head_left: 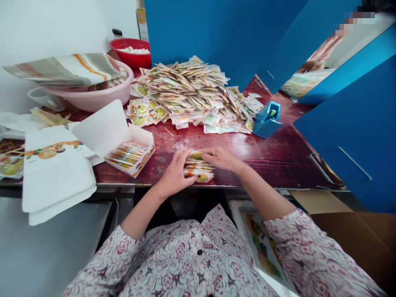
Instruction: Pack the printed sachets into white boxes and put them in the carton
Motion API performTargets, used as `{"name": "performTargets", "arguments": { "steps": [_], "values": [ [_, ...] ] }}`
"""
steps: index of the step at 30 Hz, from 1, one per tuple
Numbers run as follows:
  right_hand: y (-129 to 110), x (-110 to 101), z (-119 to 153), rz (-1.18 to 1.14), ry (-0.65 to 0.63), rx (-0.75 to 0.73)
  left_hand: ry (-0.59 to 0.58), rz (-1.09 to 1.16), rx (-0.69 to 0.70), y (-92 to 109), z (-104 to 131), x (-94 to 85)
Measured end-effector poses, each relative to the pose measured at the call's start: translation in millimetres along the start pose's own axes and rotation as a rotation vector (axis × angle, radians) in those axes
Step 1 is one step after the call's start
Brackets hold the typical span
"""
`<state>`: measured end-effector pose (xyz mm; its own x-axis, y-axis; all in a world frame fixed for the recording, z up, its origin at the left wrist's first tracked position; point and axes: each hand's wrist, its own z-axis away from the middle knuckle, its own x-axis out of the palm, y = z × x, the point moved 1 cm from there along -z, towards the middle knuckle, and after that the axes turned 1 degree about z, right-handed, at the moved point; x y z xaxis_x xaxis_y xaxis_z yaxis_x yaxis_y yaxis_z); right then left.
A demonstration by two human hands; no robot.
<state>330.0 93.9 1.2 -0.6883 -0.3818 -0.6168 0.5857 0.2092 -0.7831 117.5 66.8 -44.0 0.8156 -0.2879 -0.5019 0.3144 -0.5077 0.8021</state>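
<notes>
A row of small printed sachets (199, 166) stands on edge near the front of the dark red table. My left hand (177, 173) wraps the row's left side, its thumb at the near end and its fingers toward the far end. At the far right of the same row, my right hand (220, 158) presses with its fingers closed against the sachets. To the left, an open white carton (145, 159) with its lid raised holds a similar row of sachets. A large heap of loose sachets (192, 90) lies farther back.
A blue tape dispenser (264, 123) stands right of the heap. Flat white cartons (58, 173) overhang the table's front left edge. Behind them are a pink basin (93, 97), a white mug (46, 99) and a red basin (133, 57). Blue partitions (216, 37) border the table; another person is beyond.
</notes>
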Motion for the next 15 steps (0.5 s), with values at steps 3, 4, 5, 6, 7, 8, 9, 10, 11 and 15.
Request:
{"name": "performTargets", "arguments": {
  "steps": [3, 4, 5, 6, 7, 8, 9, 10, 11, 15],
  "values": [
    [-24, 4, 7, 0.211, -0.124, -0.052, -0.008, 0.058, -0.03, -8, 0, 2.2],
    [-30, 8, 9, 0.307, -0.138, -0.064, -0.048, 0.1, -0.049, -11, -1, 3.1],
    [-34, 13, 10, 0.41, -0.142, -0.071, -0.087, 0.149, -0.069, -13, -2, 3.7],
    [-38, 20, 12, 0.509, -0.134, -0.069, -0.116, 0.197, -0.087, -13, -3, 3.8],
    [-40, 27, 13, 0.592, -0.123, -0.061, -0.129, 0.232, -0.098, -12, -3, 3.0],
    [-42, 34, 14, 0.651, -0.114, -0.051, -0.127, 0.242, -0.096, -9, -2, 1.1],
    [-42, 41, 14, 0.688, -0.107, -0.045, -0.11, 0.223, -0.075, -4, 0, -2.5],
    [-42, 46, 14, 0.706, -0.097, -0.042, -0.077, 0.173, -0.031, 4, 4, -8.1],
    [-41, 49, 14, 0.711, -0.081, -0.044, -0.021, 0.097, 0.035, 13, 9, -16.0],
    [-32, 40, 7, 0.612, -0.012, 0.012, 0.498, -0.27, 0.343, 45, 41, -71.4]
  ]
}}
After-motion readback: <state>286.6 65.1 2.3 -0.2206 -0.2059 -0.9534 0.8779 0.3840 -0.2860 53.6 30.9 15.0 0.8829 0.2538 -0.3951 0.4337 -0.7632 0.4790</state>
